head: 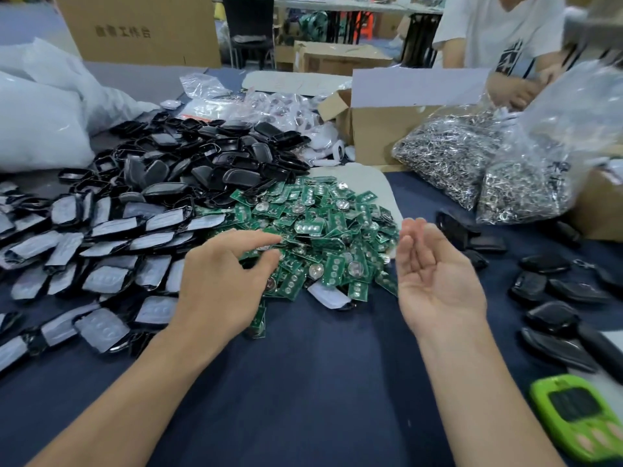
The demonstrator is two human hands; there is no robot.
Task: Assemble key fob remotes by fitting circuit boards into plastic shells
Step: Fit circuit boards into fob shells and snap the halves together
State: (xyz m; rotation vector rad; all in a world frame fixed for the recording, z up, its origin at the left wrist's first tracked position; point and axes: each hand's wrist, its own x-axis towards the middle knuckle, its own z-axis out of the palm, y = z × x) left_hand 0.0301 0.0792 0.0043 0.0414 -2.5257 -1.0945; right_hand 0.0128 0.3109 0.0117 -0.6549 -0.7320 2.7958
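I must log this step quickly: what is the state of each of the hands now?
Left hand: fingers pinching at the pile of green circuit boards; whether it grips one cannot be told.
Right hand: open, palm up, empty.

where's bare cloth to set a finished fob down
Free: the dark cloth between the forearms, below the green circuit board pile. Also a strip right of that pile, before the black fobs. Crowded: shells on the left, bags and boxes at the back.
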